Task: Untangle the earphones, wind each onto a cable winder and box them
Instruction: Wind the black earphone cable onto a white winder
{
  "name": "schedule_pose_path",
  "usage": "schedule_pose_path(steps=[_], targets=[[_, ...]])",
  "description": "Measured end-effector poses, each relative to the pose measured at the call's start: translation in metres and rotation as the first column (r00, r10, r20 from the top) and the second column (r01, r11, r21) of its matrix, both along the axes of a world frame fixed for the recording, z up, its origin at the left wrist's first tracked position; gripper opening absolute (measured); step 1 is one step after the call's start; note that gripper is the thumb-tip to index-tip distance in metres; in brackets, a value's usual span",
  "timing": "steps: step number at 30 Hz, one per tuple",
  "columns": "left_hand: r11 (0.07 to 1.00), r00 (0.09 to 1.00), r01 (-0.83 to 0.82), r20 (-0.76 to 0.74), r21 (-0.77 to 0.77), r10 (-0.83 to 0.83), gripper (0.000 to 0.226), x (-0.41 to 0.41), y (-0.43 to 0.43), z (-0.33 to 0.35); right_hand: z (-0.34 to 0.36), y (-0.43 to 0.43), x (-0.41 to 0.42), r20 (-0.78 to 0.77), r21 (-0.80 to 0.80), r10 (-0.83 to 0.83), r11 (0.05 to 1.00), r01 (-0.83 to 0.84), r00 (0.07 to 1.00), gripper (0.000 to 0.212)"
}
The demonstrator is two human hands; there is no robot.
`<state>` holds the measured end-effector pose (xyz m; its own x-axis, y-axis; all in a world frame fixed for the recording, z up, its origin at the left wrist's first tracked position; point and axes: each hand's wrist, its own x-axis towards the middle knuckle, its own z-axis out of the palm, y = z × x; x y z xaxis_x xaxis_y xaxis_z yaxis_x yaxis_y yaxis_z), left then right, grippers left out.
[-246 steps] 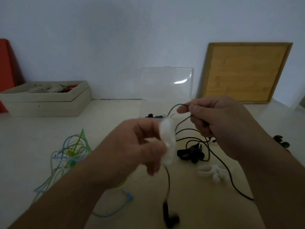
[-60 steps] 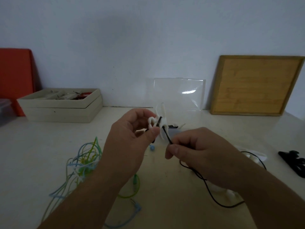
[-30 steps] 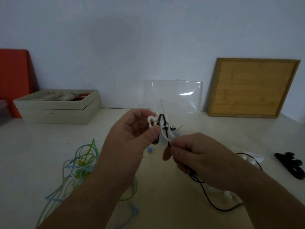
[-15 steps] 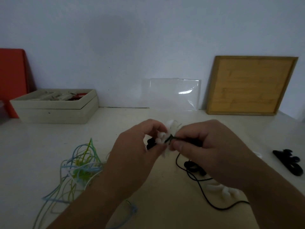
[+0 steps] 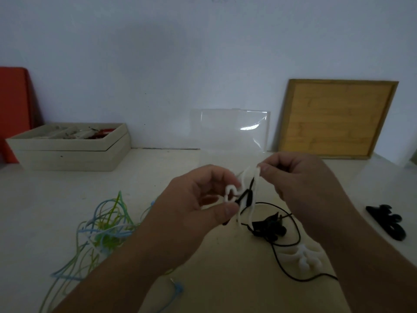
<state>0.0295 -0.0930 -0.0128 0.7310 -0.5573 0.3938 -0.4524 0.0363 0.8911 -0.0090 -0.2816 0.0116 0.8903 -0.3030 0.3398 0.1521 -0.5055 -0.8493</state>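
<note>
My left hand (image 5: pixel 194 213) pinches a white cable winder (image 5: pixel 242 190) at its lower end, held above the table. My right hand (image 5: pixel 300 184) pinches the winder's upper tip together with the black earphone cable (image 5: pixel 282 256). A few black turns cross the winder's middle. The cable's loose part trails down to the table and loops off to the right under my right forearm. A tangle of blue and green earphones (image 5: pixel 101 233) lies at the left. The clear box (image 5: pixel 230 129) stands open at the back, against the wall.
A black winder (image 5: pixel 268 228) and a white winder (image 5: pixel 306 258) lie under my right hand. Another black winder (image 5: pixel 385 222) sits at the right. A cream tray (image 5: pixel 67 145) with small items stands back left, a wooden board (image 5: pixel 336 118) leans back right, a red panel (image 5: pixel 13 109) far left.
My right hand has risen from the winder's middle to its upper tip, carrying the black cable up. My left hand keeps hold of the winder.
</note>
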Motion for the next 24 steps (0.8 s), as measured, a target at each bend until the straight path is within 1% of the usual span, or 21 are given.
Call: schedule_pose_path(steps=[2, 4, 6, 8, 10, 12, 13, 15, 17, 19, 21, 22, 24], targets=[[0.994, 0.998, -0.004, -0.059, -0.107, -0.002, 0.021, 0.000, 0.000, 0.001, -0.004, 0.002, 0.002, -0.095, -0.051, 0.044, 0.998, -0.049, 0.995, 0.016], [0.981, 0.994, -0.057, -0.098, -0.185, 0.039, 0.020, -0.001, -0.001, 0.003, -0.006, 0.007, 0.002, -0.210, -0.109, 0.140, 0.980, -0.166, 0.968, 0.021], [0.962, 0.987, -0.138, -0.114, -0.238, 0.113, 0.019, 0.001, -0.001, 0.003, -0.007, 0.012, 0.001, -0.300, -0.135, 0.273, 0.936, -0.324, 0.914, 0.030], [0.935, 0.970, -0.230, -0.136, -0.270, 0.199, 0.023, 0.005, 0.000, 0.001, -0.005, 0.016, -0.002, -0.348, -0.127, 0.376, 0.889, -0.440, 0.859, 0.030], [0.916, 0.948, -0.312, -0.143, -0.251, 0.284, 0.020, 0.008, 0.001, 0.000, -0.004, 0.017, -0.003, -0.346, -0.130, 0.434, 0.856, -0.500, 0.832, 0.027], [0.903, 0.926, -0.376, -0.122, -0.207, 0.358, 0.020, 0.009, 0.001, -0.001, -0.002, 0.016, -0.005, -0.320, -0.111, 0.470, 0.844, -0.525, 0.823, 0.027], [0.898, 0.915, -0.403, -0.092, -0.177, 0.393, 0.021, 0.009, 0.001, -0.001, 0.000, 0.016, -0.006, -0.304, -0.105, 0.484, 0.839, -0.534, 0.821, 0.028], [0.887, 0.890, -0.452, 0.021, -0.091, 0.455, 0.023, 0.011, 0.003, -0.004, 0.004, 0.016, -0.009, -0.250, -0.102, 0.513, 0.830, -0.549, 0.821, 0.026], [0.878, 0.870, -0.479, 0.132, -0.006, 0.475, 0.025, 0.012, 0.004, -0.006, 0.006, 0.016, -0.012, -0.151, -0.094, 0.508, 0.847, -0.524, 0.848, 0.018], [0.877, 0.865, -0.476, 0.212, 0.061, 0.455, 0.026, 0.012, 0.004, -0.006, 0.008, 0.014, -0.012, -0.046, -0.096, 0.436, 0.894, -0.439, 0.899, 0.015], [0.882, 0.869, -0.457, 0.271, 0.120, 0.413, 0.026, 0.010, 0.003, -0.005, 0.008, 0.011, -0.011, 0.038, -0.121, 0.313, 0.944, -0.306, 0.949, 0.015], [0.887, 0.876, -0.439, 0.289, 0.146, 0.386, 0.026, 0.009, 0.002, -0.005, 0.007, 0.009, -0.010, 0.077, -0.158, 0.239, 0.962, -0.224, 0.968, 0.015], [0.895, 0.887, -0.401, 0.327, 0.193, 0.327, 0.027, 0.006, 0.002, -0.005, 0.006, 0.007, -0.007, 0.143, -0.251, 0.112, 0.965, -0.073, 0.983, 0.014]])
